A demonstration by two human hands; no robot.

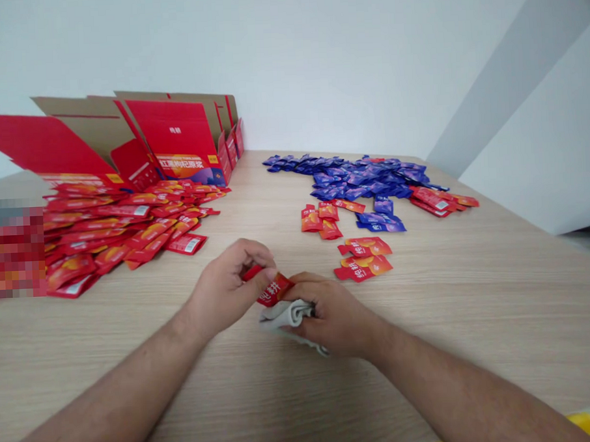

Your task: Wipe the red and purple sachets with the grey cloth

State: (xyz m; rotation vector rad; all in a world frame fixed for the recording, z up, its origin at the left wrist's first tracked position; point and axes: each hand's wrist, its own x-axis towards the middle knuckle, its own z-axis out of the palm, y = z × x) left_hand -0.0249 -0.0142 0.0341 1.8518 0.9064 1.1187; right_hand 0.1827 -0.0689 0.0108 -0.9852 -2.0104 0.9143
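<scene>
My left hand (pixel 229 286) pinches the top end of a small red packet (pixel 273 290) with white lettering, held just above the wooden table (pixel 475 317). My right hand (pixel 331 314) is closed around a crumpled white cloth (pixel 285 314) and presses against the packet's lower right side. Two more red and orange packets (pixel 362 257) lie just beyond my right hand.
A big heap of red packets (pixel 114 232) covers the left side. Open red cardboard boxes (pixel 174 138) stand behind it at the back left. A spread of blue packets (pixel 356 179) lies at the back, with a few red ones (pixel 319 218) mixed in and more at its right end (pixel 443 200).
</scene>
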